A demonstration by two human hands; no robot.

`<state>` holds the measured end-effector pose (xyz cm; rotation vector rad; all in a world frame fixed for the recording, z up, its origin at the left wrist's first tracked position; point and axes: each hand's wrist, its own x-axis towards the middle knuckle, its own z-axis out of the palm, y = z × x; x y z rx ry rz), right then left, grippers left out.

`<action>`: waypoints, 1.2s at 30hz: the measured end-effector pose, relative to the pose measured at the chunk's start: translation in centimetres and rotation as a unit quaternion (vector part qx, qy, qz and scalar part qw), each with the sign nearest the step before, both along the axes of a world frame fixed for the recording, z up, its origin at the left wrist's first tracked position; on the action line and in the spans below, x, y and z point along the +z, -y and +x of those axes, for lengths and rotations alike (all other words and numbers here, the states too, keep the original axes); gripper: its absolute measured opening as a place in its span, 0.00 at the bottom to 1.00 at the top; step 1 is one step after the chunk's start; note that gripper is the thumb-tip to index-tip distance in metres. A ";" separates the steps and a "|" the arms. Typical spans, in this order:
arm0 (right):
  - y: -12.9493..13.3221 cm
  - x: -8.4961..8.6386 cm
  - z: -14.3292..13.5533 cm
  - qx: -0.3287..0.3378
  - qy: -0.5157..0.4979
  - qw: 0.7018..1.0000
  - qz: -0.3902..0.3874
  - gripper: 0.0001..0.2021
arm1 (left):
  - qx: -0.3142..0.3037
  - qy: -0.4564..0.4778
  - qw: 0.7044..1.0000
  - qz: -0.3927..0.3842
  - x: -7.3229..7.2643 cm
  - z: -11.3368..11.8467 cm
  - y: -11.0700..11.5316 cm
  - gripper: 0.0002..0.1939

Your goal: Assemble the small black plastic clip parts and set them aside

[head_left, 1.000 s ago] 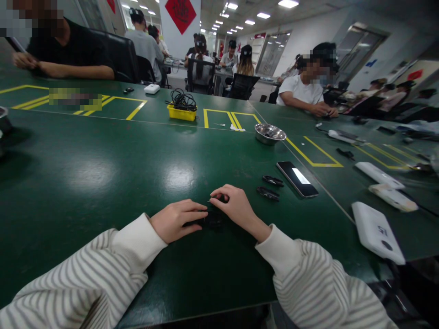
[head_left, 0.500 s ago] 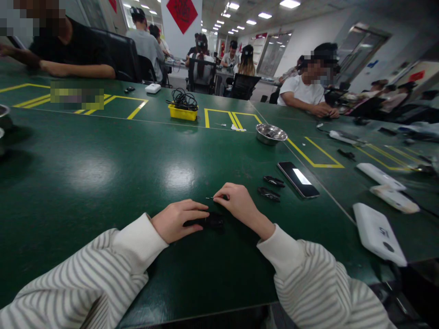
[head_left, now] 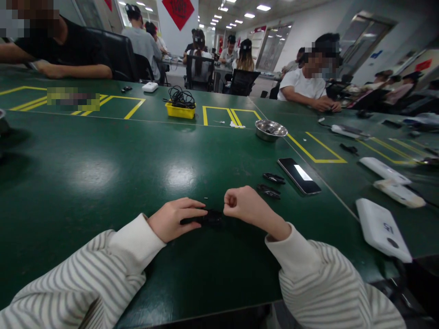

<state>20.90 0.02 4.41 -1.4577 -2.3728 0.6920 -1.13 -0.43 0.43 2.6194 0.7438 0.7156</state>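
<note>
My left hand (head_left: 176, 218) rests on the table with its fingers around a slim black piece (head_left: 214, 217), whose right end shows beyond the fingertips. The kind of this piece is too dark to make out. My right hand (head_left: 245, 203) is closed in a pinch just right of that end. Whatever sits between its fingertips, if anything, is hidden. A tiny pale sliver (head_left: 206, 198) lies on the table just beyond the black piece. To the right of my right hand are two glossy black pieces, a farther one (head_left: 274, 178) and a nearer one (head_left: 269, 191).
A phone (head_left: 299, 176) lies right of the black pieces, with a metal bowl (head_left: 270, 131) beyond. White devices (head_left: 382, 228) line the right side of the green table (head_left: 137, 151). Farther back stands a yellow tray (head_left: 180, 111) of black cables. Other people sit around.
My right hand has drawn slightly right and down from the tiny sliver, which stays on the table. My left hand keeps its grip on the black piece. The view has shifted slightly.
</note>
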 end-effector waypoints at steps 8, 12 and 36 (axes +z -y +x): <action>1.2 -1.6 -1.9 0.064 -0.136 0.987 0.048 0.03 | 0.006 0.000 1.000 0.000 0.1 0.1 -0.1 0.13; 1.1 -2.1 -1.9 0.068 -0.131 0.988 0.051 0.03 | 0.001 0.010 1.000 -0.004 0.1 0.1 -0.1 0.12; 1.3 -2.1 -2.3 0.032 -0.151 0.987 0.038 0.02 | -0.002 0.014 1.000 0.008 -0.1 0.1 -0.2 0.12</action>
